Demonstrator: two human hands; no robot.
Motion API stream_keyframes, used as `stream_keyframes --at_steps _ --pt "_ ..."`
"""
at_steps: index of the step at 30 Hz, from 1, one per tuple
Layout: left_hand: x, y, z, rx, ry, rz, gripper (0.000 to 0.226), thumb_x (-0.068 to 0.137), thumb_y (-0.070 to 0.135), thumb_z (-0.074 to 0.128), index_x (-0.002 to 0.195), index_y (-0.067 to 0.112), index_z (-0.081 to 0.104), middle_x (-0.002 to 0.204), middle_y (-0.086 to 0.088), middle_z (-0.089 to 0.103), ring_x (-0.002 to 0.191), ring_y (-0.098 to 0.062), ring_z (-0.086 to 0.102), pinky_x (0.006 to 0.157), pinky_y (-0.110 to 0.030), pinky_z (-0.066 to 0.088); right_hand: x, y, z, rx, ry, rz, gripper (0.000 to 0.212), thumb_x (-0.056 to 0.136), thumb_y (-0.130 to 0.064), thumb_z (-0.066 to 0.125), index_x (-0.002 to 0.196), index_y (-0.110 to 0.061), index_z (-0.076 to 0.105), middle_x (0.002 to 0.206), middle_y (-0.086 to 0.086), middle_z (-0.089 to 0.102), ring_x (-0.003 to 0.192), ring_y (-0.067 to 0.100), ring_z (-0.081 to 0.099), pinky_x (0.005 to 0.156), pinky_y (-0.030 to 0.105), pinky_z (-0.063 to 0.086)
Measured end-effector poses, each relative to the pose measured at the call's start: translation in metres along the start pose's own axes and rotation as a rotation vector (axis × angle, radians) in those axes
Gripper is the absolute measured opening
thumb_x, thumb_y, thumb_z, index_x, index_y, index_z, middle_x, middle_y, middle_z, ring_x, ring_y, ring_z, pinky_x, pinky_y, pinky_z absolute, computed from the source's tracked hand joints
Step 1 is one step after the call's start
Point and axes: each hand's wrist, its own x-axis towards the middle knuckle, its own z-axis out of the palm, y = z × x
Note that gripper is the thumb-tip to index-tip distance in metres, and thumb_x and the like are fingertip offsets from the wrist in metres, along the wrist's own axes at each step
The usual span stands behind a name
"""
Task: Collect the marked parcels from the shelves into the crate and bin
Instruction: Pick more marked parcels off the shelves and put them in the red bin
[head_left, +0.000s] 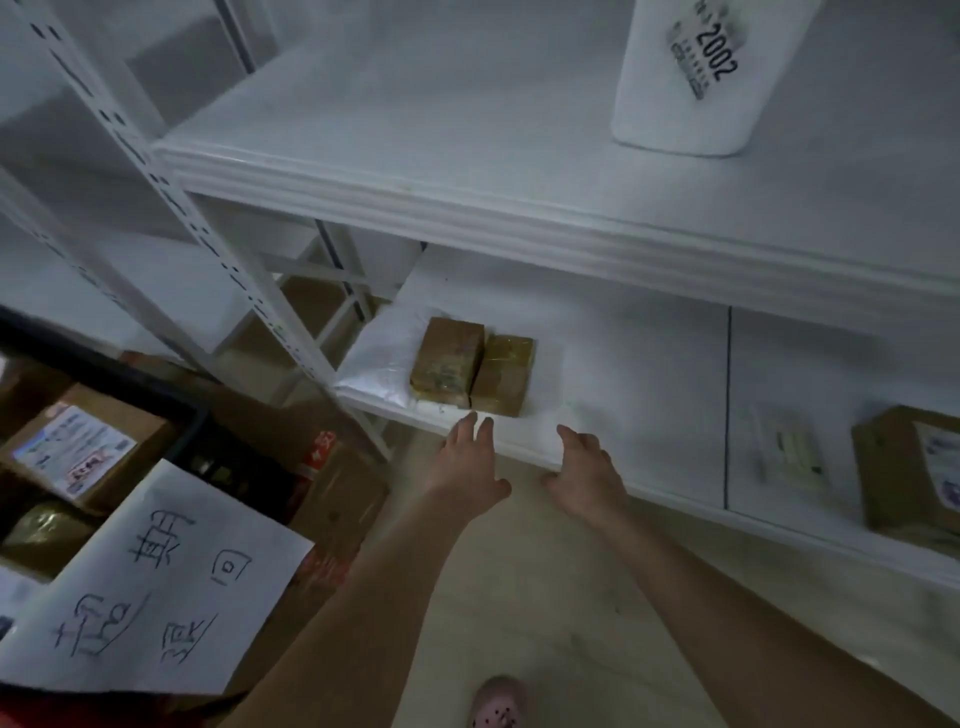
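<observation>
We observe our left hand (467, 462) and right hand (587, 470) spread open and empty at the lower shelf (623, 364) edge, just short of two taped cardboard parcels (471, 366) lying side by side against a white mailer bag (382, 358)

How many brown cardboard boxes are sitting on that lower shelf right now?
3. Two small taped boxes, one and the other, sit side by side touching, just beyond the hands. A larger labelled box sits at the far right, cut off by the frame; more may be hidden.
</observation>
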Motion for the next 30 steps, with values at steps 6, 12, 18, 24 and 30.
stream_keyframes --at_steps 6,12,18,24,30 --pt "0.095 -0.024 0.018 0.003 0.033 0.011 0.085 0.087 0.039 0.060 0.151 0.010 0.011 0.156 -0.012 0.016 0.140 -0.029 0.027 0.109 -0.040 0.032 0.089 0.003 0.036 0.254 -0.066 0.087 0.080 0.090 -0.027 0.061 0.153 -0.014 0.014 0.153 0.012 0.028 0.137 0.029 0.033 0.106 0.035 0.033" --pt "0.166 -0.016 0.050 -0.076 0.074 0.053 0.068 0.093 0.015 0.052 0.150 0.006 0.016 0.157 -0.009 0.015 0.138 -0.030 0.031 0.105 -0.043 0.038 0.158 0.009 0.055 0.344 -0.052 0.057 0.068 0.095 -0.022 0.055 0.151 -0.009 0.020 0.156 0.010 0.026 0.140 0.028 0.030 0.107 0.032 0.030" --pt "0.192 -0.005 0.077 0.178 -0.087 -0.004 0.067 0.097 0.014 0.038 0.151 0.002 0.000 0.160 -0.015 -0.005 0.147 -0.031 0.001 0.119 -0.044 0.011 0.185 0.017 0.062 0.485 -0.059 0.095 0.036 0.098 -0.008 0.041 0.134 -0.010 0.044 0.131 0.001 0.050 0.128 0.020 0.041 0.099 0.026 0.035" --pt "0.192 -0.002 0.076 0.178 -0.019 0.087 0.059 0.094 0.013 0.037 0.151 0.017 0.020 0.159 -0.005 0.018 0.145 -0.026 0.018 0.118 -0.051 0.013 0.180 0.032 0.053 0.685 -0.007 0.178 0.040 0.099 -0.010 0.035 0.135 -0.001 0.048 0.117 0.012 0.053 0.101 0.020 0.047 0.098 0.036 0.040" --pt "0.179 0.010 0.080 -0.170 0.114 0.219 0.050 0.087 0.011 0.047 0.137 0.018 0.046 0.131 -0.009 0.052 0.117 -0.029 0.051 0.091 -0.038 0.048 0.171 0.053 0.046 0.616 0.026 0.252 0.021 0.095 -0.015 0.041 0.106 -0.011 0.058 0.100 0.010 0.056 0.073 0.019 0.049 0.066 0.030 0.042"
